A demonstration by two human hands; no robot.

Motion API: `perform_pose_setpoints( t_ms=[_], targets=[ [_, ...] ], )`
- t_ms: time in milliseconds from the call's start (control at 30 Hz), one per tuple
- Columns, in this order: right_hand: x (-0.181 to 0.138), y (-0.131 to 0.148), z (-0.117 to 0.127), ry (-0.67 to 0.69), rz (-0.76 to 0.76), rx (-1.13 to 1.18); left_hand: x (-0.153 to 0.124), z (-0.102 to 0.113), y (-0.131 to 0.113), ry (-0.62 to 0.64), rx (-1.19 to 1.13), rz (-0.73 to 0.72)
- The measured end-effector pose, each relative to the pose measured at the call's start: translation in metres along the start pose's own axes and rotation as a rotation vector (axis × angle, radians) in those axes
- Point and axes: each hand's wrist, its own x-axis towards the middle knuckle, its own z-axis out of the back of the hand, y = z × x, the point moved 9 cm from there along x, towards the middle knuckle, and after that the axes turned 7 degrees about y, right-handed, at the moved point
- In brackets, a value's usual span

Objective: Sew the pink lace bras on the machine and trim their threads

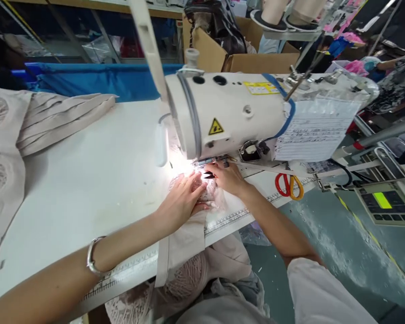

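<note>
A white sewing machine (229,114) stands on the white table (87,180). Pale pink lace fabric (212,195) lies under its needle in bright light and hangs over the table's front edge (185,274). My left hand (184,198) rests flat on the fabric, fingers stretched toward the needle. Just to the right, my right hand (227,177) is closed on small black thread snips (209,174) beside the presser foot. A silver bracelet (92,256) sits on my left wrist.
Red and orange scissors (289,186) lie on the table right of my hands. Folded beige fabric pieces (54,119) are stacked at the far left. A control panel (384,204) hangs at the right. Cardboard boxes (243,54) and thread cones (290,11) stand behind the machine.
</note>
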Motion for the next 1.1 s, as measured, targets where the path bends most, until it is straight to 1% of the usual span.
perform_pose_setpoints(
  t_ms=[67,133,267,400,500,567,667,800,867,933,1000,1100],
  targets=[
    [-0.003,0.004,0.001,-0.029,0.102,0.018,0.000,-0.001,0.001,0.018,-0.020,0.007],
    [-0.005,0.005,0.002,-0.056,0.155,0.041,-0.001,-0.003,0.002,0.041,-0.017,0.011],
    [-0.004,0.004,0.002,-0.080,0.164,0.036,-0.002,-0.005,0.002,0.063,-0.009,0.012],
    [-0.004,0.010,-0.001,-0.049,0.158,-0.010,-0.004,-0.001,0.004,-0.005,-0.017,0.055],
    [-0.006,0.016,0.002,-0.039,0.171,-0.012,-0.005,0.001,0.005,-0.012,0.020,0.087],
    [-0.007,0.019,0.005,-0.038,0.206,0.027,-0.005,0.001,0.004,-0.003,0.034,0.072],
    [-0.010,0.026,0.009,-0.062,0.297,0.067,-0.007,0.002,0.001,-0.026,0.033,0.019],
    [-0.014,0.034,0.010,-0.103,0.408,0.006,-0.009,0.002,0.000,-0.056,-0.004,-0.025],
    [-0.014,0.034,0.009,-0.110,0.404,-0.037,-0.009,0.003,0.003,-0.068,-0.016,-0.025],
    [-0.012,0.030,0.007,-0.112,0.367,-0.062,-0.009,0.005,0.005,-0.083,-0.007,-0.038],
    [-0.010,0.027,0.006,-0.115,0.338,-0.066,-0.008,0.007,0.006,-0.094,0.014,-0.062],
    [-0.010,0.028,0.006,-0.124,0.333,-0.074,-0.007,0.008,0.007,-0.103,0.030,-0.090]
  ],
)
